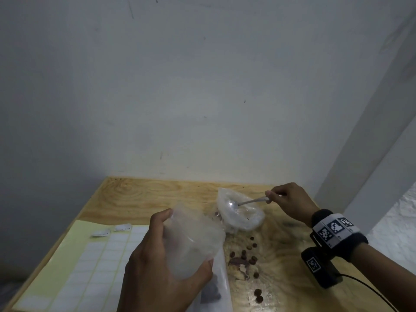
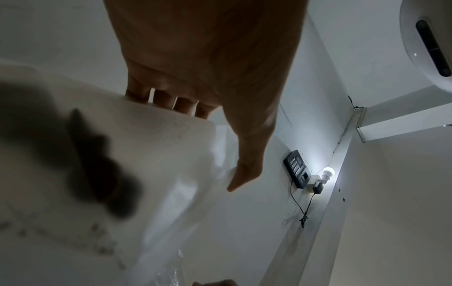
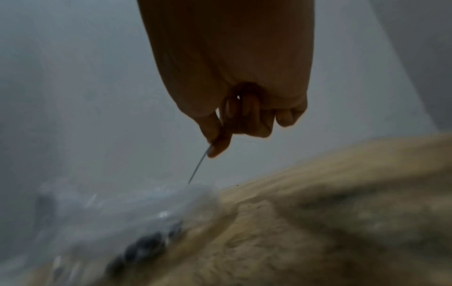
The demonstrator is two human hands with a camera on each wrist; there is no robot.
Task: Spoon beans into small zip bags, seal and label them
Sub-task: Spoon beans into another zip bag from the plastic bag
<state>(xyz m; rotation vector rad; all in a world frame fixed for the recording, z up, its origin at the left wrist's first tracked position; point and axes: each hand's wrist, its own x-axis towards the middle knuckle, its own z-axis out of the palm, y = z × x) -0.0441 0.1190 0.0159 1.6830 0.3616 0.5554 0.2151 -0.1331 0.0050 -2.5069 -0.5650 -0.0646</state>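
My left hand [image 1: 166,257] grips a clear zip bag [image 1: 193,242] held up over the table, its mouth toward the right; dark beans show at its lower end [image 1: 212,291]. In the left wrist view the zip bag [image 2: 137,154] lies against my fingers [image 2: 161,98], with a dark blurred mass of beans inside. My right hand [image 1: 286,201] pinches the handle of a metal spoon [image 1: 249,202], whose bowl dips into a larger crumpled clear bag [image 1: 242,212] on the table. In the blurred right wrist view, the spoon handle [image 3: 198,166] runs down into that clear bag [image 3: 117,218].
Loose brown beans [image 1: 247,255] lie scattered on the wooden table [image 1: 157,194] between my hands. A sheet of white labels [image 1: 90,262] on yellow backing lies at the left, with two peeled labels [image 1: 112,229] near its top. A white wall stands behind.
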